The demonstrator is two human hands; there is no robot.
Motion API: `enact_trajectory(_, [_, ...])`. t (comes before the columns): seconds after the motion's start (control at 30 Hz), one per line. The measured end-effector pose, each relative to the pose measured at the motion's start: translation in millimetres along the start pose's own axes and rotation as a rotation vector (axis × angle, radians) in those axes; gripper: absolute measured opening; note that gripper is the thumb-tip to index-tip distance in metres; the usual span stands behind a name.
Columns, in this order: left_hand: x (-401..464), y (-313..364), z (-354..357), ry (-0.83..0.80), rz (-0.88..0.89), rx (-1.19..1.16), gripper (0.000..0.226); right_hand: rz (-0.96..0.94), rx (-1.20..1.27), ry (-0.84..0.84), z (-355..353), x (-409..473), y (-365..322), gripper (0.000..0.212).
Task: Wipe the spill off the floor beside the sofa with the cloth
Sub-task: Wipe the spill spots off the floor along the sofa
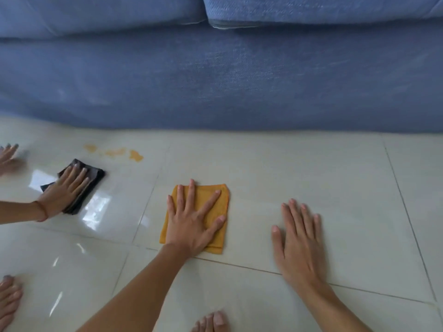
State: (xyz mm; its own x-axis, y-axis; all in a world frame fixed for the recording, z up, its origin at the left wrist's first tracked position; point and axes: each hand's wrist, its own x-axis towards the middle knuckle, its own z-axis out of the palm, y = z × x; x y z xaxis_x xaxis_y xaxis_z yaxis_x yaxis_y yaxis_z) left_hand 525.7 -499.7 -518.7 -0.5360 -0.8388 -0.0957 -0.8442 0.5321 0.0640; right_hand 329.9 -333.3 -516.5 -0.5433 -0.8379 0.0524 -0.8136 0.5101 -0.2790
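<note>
A folded orange cloth (217, 200) lies flat on the pale tiled floor (299, 168). My left hand (191, 224) presses down on it, palm flat and fingers spread. My right hand (299, 238) rests flat on the bare tile to the cloth's right, fingers apart, holding nothing. An orange spill (135, 155) in several small patches sits on the floor to the upper left, close to the base of the blue sofa (239, 80), well apart from my cloth.
Another person's hand (64, 188) presses a dark grey cloth (96, 174) onto the floor just below the spill; their other hand (8, 155) is at the left edge. Bare toes (212, 322) show at the bottom, another foot (9, 298) at bottom left.
</note>
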Motion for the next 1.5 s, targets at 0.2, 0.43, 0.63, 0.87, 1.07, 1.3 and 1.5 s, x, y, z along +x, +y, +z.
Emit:
enact_trajectory(0.2, [68.5,-17.3,-8.8,-0.001,-0.088,-0.009,0.067,-0.002,-0.027,0.016,5.3,0.4,0.8,0.063])
enact_trajectory(0.43, [103.2,12.9,-10.2,-0.016,-0.104,-0.017,0.07,-0.011,0.048,0.057,1.5,0.9,4.6,0.06])
enact_trajectory(0.63, [97.1,75.3,-5.0,-0.016,-0.011,-0.012,0.068,0.06,0.031,0.038,-17.8,8.0,41.1,0.06])
enact_trajectory(0.87, [91.4,174.2,3.9,-0.01,0.099,-0.003,0.07,0.274,-0.064,0.057,-57.2,14.7,151.5,0.066])
enact_trajectory(1.07, [99.7,285.6,12.6,-0.02,0.177,-0.028,0.071,0.548,-0.131,0.064,-83.7,-7.4,247.5,0.072])
enact_trajectory(1.3, [71.2,373.7,17.7,-0.025,0.337,-0.052,0.07,0.505,-0.102,0.1,-81.8,-17.8,271.7,0.069])
enact_trajectory(1.5, [-18.4,348.1,26.3,0.014,0.429,-0.084,0.067,0.445,0.01,0.145,-76.2,-22.9,223.4,0.065])
